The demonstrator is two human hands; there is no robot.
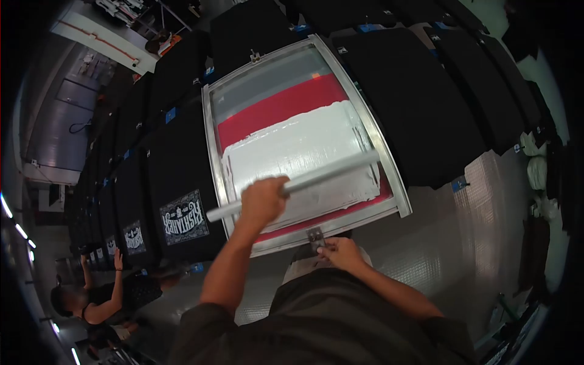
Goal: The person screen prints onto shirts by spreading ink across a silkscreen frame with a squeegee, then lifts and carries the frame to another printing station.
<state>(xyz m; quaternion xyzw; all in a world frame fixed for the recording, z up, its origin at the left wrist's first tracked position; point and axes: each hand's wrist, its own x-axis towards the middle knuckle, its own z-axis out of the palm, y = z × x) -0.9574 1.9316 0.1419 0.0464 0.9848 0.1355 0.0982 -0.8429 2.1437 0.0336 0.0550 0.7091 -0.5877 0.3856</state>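
Lost part of pale bar (331, 173) behind left hand (264, 201). Could not read smallest lettering on nearest print (184, 219). Saw far black cloth (347, 11) cut by top edge, co-worker's head (70, 300) blurred.

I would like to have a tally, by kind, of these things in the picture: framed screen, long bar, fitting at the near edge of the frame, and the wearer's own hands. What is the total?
Framed screen: 1
Long bar: 1
Near-edge fitting: 1
Wearer's hands: 2 (left hand, right hand)
Total: 5
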